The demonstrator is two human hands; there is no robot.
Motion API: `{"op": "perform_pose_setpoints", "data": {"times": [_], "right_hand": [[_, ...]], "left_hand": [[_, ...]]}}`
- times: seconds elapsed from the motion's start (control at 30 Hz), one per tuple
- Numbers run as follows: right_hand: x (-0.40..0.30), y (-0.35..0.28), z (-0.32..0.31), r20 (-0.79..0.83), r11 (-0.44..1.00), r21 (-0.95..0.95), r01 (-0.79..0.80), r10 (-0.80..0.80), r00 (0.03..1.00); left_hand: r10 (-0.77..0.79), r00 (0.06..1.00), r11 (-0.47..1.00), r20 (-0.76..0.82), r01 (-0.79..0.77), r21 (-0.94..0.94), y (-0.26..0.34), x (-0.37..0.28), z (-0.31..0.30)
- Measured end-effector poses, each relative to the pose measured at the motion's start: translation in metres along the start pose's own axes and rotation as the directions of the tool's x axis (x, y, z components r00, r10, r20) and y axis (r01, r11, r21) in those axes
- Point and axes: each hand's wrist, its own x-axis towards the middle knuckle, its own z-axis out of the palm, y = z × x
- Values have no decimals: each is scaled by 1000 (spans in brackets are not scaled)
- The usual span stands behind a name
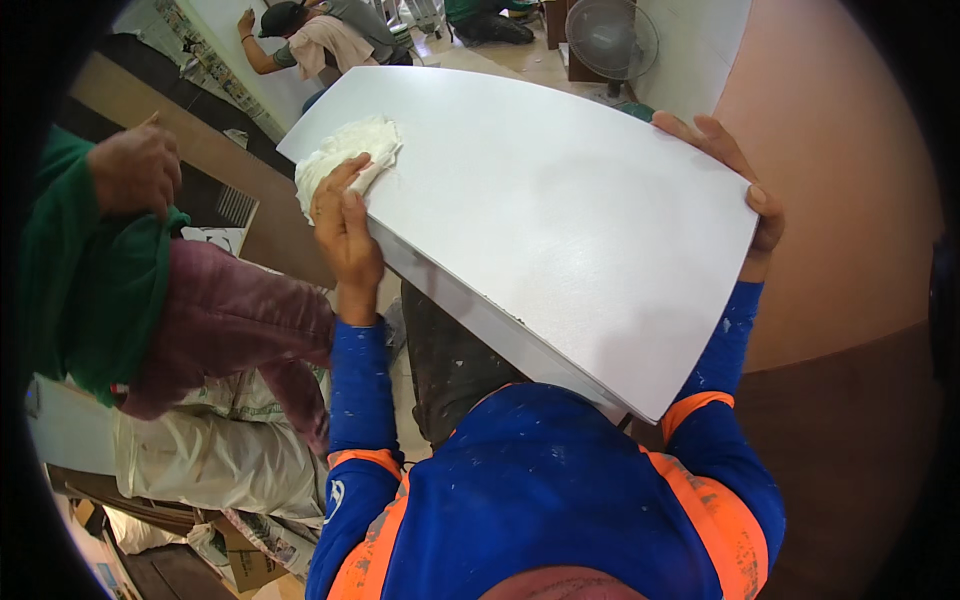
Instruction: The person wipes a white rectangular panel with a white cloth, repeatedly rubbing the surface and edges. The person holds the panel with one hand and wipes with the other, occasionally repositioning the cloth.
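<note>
A white panel or box-like piece with a smooth top (540, 202) lies before me, its near long edge chipped at one spot. At its left end my left hand (349, 232) rests on a crumpled white cloth (352, 154), pinning it against the panel's edge. My right hand (739, 180) grips the right corner, with the thumb over the edge and the fingers spread along the far side. What supports the panel is mostly hidden beneath it.
Close on my left stands a person in a green top (90, 277). Another person crouches at the far left wall (330, 37), and a third is at the top. A fan (611, 37) stands beyond the panel. White sacks (217, 457) and boards lie at left; a brown wall (840, 225) is at right.
</note>
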Motion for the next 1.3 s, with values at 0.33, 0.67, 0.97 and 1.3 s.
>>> {"op": "perform_pose_setpoints", "data": {"times": [0.33, 0.67, 0.97, 1.3], "right_hand": [[6, -8, 20, -71, 997, -81, -15, 10, 997], [9, -8, 10, -78, 970, -234, 62, -83, 994], [11, -2, -7, -47, 983, -134, 125, -133, 990], [18, 4, -10, -170, 978, -175, 110, -140, 976]], "left_hand": [[599, 253, 801, 760, -188, -569, 183, 63, 11], [445, 526, 891, 725, -346, -295, 104, 118, 77], [677, 435, 721, 593, -235, -651, 176, 113, 145], [628, 314, 768, 713, -97, -634, 172, 138, 179]]}}
